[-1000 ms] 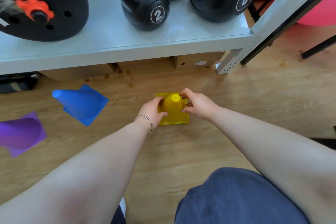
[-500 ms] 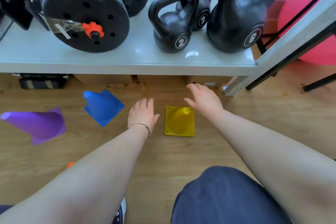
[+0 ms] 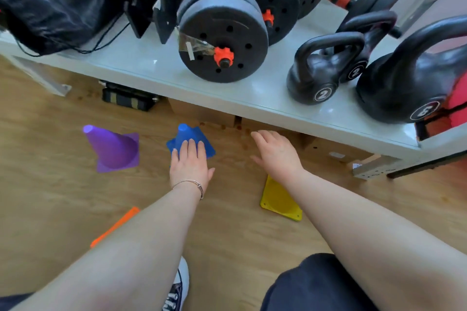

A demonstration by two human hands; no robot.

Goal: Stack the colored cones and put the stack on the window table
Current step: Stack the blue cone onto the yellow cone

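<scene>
A blue cone (image 3: 188, 137) stands on the wooden floor, and the flat fingers of my left hand (image 3: 190, 162) overlap its near base edge. A purple cone (image 3: 113, 148) stands to its left. The yellow cone (image 3: 279, 201) sits on the floor under my right forearm, mostly hidden. My right hand (image 3: 276, 153) hovers open over bare floor between the blue and yellow cones, holding nothing. An orange cone edge (image 3: 115, 226) shows behind my left forearm.
A low white shelf (image 3: 156, 68) runs across the back, carrying a black dumbbell (image 3: 223, 33), kettlebells (image 3: 321, 70) and a black bag (image 3: 55, 0). Cardboard boxes and a dark case (image 3: 129, 97) lie under it. My shoe (image 3: 177, 285) and knee are at the bottom.
Both hands let go of the yellow cone and moved left. My left hand now reaches the blue cone. The view has swung left, and the purple cone is fully in view.
</scene>
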